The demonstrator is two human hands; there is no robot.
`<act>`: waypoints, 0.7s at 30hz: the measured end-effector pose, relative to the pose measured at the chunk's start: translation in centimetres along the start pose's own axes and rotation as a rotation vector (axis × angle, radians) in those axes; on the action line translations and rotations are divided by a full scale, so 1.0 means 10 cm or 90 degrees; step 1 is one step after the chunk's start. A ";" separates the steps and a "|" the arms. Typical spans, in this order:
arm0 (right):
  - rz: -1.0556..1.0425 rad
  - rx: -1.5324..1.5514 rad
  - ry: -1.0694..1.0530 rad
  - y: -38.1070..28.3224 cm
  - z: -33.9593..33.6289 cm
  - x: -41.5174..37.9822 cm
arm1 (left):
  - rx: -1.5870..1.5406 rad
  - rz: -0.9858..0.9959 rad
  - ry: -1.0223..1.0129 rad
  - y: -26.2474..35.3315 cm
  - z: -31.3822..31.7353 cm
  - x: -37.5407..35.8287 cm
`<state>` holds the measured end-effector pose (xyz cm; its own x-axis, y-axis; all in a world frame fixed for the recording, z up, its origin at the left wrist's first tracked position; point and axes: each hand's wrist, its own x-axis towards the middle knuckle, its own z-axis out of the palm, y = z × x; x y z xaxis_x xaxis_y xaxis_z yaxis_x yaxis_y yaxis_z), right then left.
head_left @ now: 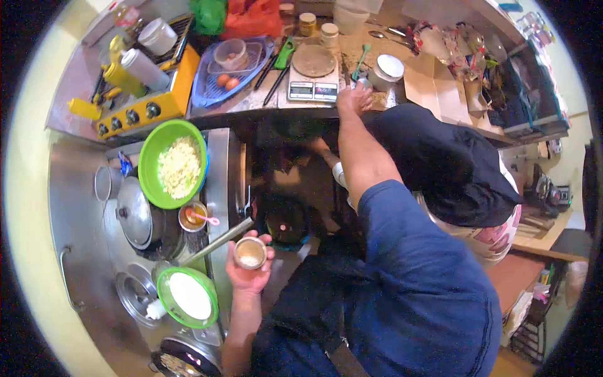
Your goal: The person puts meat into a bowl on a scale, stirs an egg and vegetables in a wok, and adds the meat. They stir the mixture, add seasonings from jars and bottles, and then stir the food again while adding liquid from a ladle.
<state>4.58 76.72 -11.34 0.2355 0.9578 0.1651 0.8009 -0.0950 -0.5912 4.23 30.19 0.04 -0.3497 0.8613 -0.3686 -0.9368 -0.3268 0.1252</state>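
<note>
My left hand is wrapped round a small round cup, which has some pale contents in the bottom. It is held in front of my body, beside the stove side of the kitchen. My right hand reaches to the counter's front edge, its fingers curled beside a digital kitchen scale. Whatever those fingers grip is too small to name. A green-handled utensil lies just beyond them, and a white-lidded jar stands to their right.
On the left are a green bowl of chopped pale food, a lidded pot and a green-rimmed bowl of white contents. A blue tray holds eggs. A dark cloth-covered bulk stands close by my right arm.
</note>
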 end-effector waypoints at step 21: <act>-0.654 0.327 -0.373 -0.05 -1.51 -1.58 | 0.315 -0.060 0.136 -0.22 0.19 2.06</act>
<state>8.73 57.58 -1.72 -0.7397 0.5170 0.4308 0.1364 0.7420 -0.6564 -0.94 49.38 -6.04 -0.3022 0.7629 -0.5715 -0.8759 0.0143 0.4823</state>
